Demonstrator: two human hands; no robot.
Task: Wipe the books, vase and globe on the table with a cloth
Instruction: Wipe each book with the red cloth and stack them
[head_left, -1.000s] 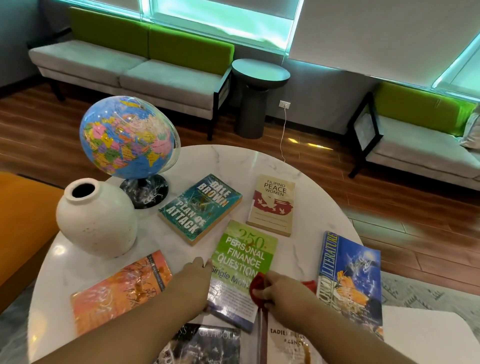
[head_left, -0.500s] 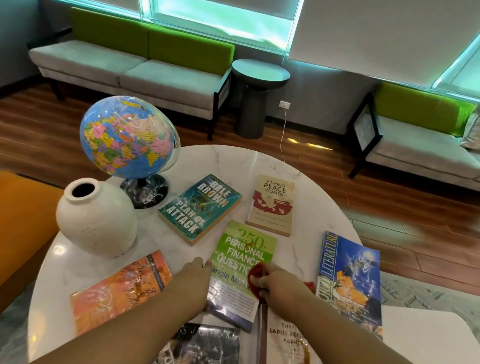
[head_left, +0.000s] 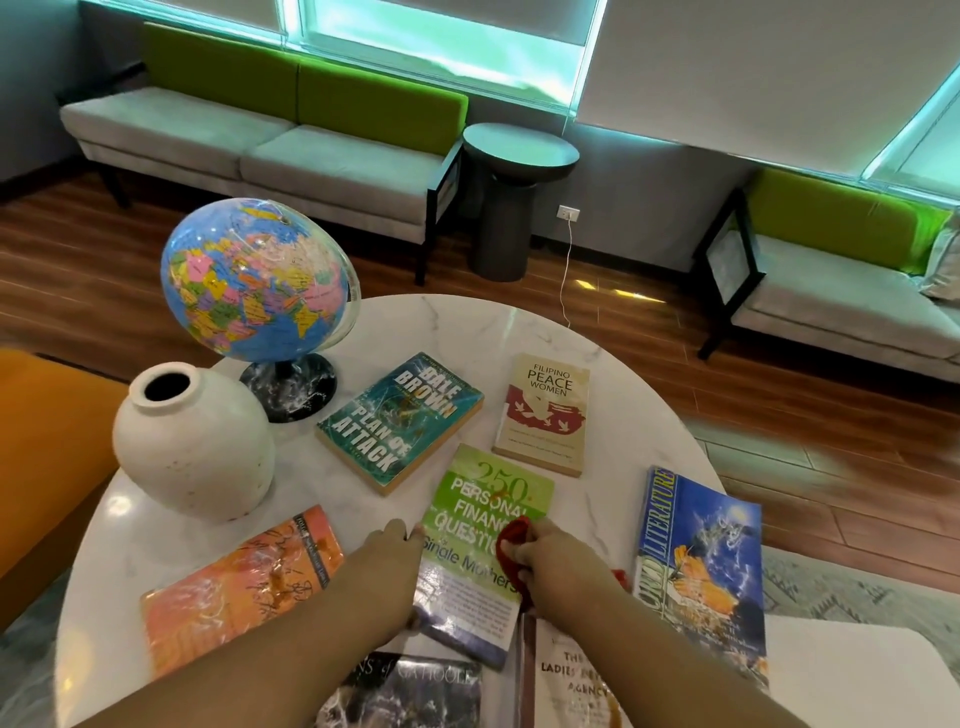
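Green finance book (head_left: 483, 525), near tabletop (head_left: 467, 332) front edge, steadied by left hand (head_left: 387, 564), fingers together, so sliding is stopped. Red cloth (head_left: 511, 551) gripped in curled right hand (head_left: 558, 558), pressed on cover.

**Hidden and cropped**

The right grip (head_left: 558, 558) covers most of the red cloth (head_left: 511, 540); both hide the ends of the green book (head_left: 488, 499) title. The fingers of the left grip (head_left: 387, 551) cannot be made out. The bottom edge crops a dark book (head_left: 405, 686) and a white book (head_left: 571, 675).
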